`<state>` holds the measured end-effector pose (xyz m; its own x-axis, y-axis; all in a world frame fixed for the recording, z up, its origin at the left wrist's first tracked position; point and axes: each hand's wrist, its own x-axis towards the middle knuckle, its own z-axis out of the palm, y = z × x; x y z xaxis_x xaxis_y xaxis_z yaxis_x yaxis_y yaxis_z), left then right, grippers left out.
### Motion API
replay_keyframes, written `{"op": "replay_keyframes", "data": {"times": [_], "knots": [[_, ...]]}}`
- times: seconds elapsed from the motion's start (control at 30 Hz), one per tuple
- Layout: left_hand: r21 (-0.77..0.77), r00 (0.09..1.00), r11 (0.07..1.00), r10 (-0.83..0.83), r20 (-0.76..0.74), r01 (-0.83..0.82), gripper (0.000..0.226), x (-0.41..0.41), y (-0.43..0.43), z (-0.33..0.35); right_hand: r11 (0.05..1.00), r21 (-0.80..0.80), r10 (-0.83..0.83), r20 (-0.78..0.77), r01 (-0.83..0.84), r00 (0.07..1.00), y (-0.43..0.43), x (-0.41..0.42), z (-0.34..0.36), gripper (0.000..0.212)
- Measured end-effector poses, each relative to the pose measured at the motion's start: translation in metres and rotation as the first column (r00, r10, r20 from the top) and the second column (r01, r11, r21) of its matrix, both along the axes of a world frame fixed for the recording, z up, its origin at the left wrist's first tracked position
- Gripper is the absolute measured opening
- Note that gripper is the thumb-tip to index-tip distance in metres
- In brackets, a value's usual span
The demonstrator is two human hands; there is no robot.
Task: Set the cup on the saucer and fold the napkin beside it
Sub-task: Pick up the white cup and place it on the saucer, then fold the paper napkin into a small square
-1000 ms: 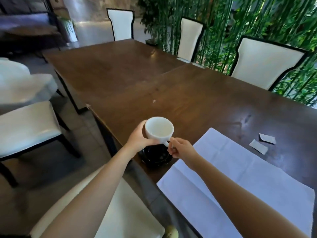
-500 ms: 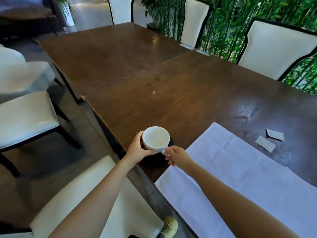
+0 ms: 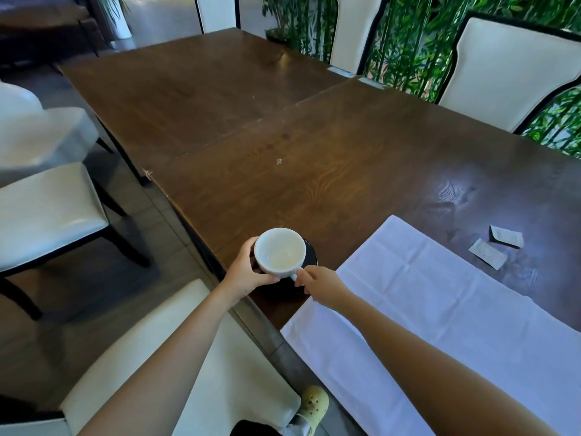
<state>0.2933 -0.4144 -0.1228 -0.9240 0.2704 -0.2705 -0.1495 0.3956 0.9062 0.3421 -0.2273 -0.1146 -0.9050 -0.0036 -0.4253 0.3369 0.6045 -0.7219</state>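
An empty white cup (image 3: 279,251) sits low over a black saucer (image 3: 311,254) near the front edge of the dark wooden table (image 3: 330,158). The cup hides most of the saucer; whether it rests on it I cannot tell. My left hand (image 3: 248,275) wraps the cup's left side. My right hand (image 3: 317,283) pinches the cup's handle at its lower right. A large white napkin (image 3: 440,309) lies spread flat just right of the saucer, overhanging the table's front edge.
Two small grey sachets (image 3: 489,253) lie on the table beyond the napkin. White chairs stand at the left (image 3: 41,212), below me (image 3: 151,357) and across the table (image 3: 509,70). Green bamboo stands behind the far chairs.
Both hands have brought the cup down from above the saucer until it covers it. The view has tilted down and nearer to the table.
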Motion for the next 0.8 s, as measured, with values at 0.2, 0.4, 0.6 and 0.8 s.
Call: {"op": "replay_keyframes", "data": {"times": [0.2, 0.4, 0.6, 0.8], "knots": [[0.01, 1.0, 1.0, -0.023, 0.017, 0.023, 0.096, 0.002, -0.002, 0.001, 0.999, -0.037, -0.026, -0.005, 0.026, 1.0, -0.001, 0.005, -0.005, 0.036], [-0.044, 0.998, 0.997, -0.057, 0.013, 0.058, 0.103, 0.006, -0.003, 0.009, 0.991, -0.118, -0.057, 0.055, 0.063, 0.997, -0.002, 0.008, 0.0, 0.033], [-0.056, 0.999, 0.998, -0.041, 0.003, 0.041, 0.11, 0.007, -0.008, 0.038, 0.991, -0.112, -0.065, 0.062, 0.072, 0.996, 0.003, 0.016, 0.01, 0.031], [-0.408, 0.93, 0.909, -0.221, -0.294, 0.087, 0.104, 0.014, -0.002, 0.089, 0.973, -0.151, -0.16, 0.099, 0.173, 0.982, 0.023, 0.028, 0.022, 0.029]]}}
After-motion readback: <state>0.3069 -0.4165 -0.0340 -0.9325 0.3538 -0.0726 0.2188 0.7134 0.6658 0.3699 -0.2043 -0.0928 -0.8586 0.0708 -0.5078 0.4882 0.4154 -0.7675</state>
